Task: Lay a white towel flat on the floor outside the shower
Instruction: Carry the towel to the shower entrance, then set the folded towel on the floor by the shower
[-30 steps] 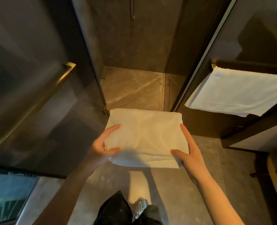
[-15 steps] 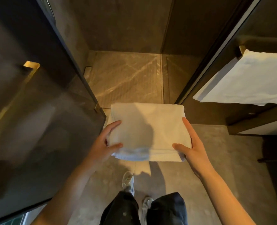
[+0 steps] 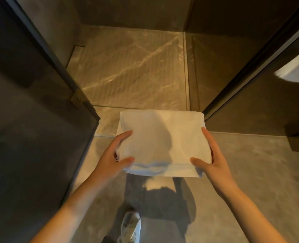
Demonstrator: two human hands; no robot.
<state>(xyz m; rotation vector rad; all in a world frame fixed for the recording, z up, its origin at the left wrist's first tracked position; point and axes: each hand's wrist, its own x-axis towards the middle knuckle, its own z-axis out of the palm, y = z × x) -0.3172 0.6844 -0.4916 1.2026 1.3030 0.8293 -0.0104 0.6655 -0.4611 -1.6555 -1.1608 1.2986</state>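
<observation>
Head view looks straight down at a person standing right at the shower entrance, holding a folded white towel [image 3: 162, 142] out in front of them. The left hand [image 3: 112, 158] grips the towel's left edge with the thumb on top and the fingers tucked under, and the right hand [image 3: 213, 160] does the same on the right edge, thumb pressed onto the near corner. So both hands are closed on the towel, one per side, and it's held level in the air, still a neat square bundle, nowhere near flat on anything yet.

The towel hangs over the line where the marble shower floor [image 3: 127, 67] meets the grey bathroom floor [image 3: 241, 172]. Its far edge sits above the threshold strip, its near edge above the grey tile. There's a dark glass door [image 3: 40, 137] swung open on the left and a dark frame [image 3: 250, 64] on the right. One sneaker [image 3: 130, 227] pokes in at the bottom, well back from the towel.

Step-wise this looks like the carry-and-position bit: the towel's at the spot but not unfolded. The next move probably calls for shaking or opening the folds, then lowering it onto the grey tile just outside the threshold and smoothing it out. Worth keeping it clear of the door edge and off the marble so it ends up outside the shower.
</observation>
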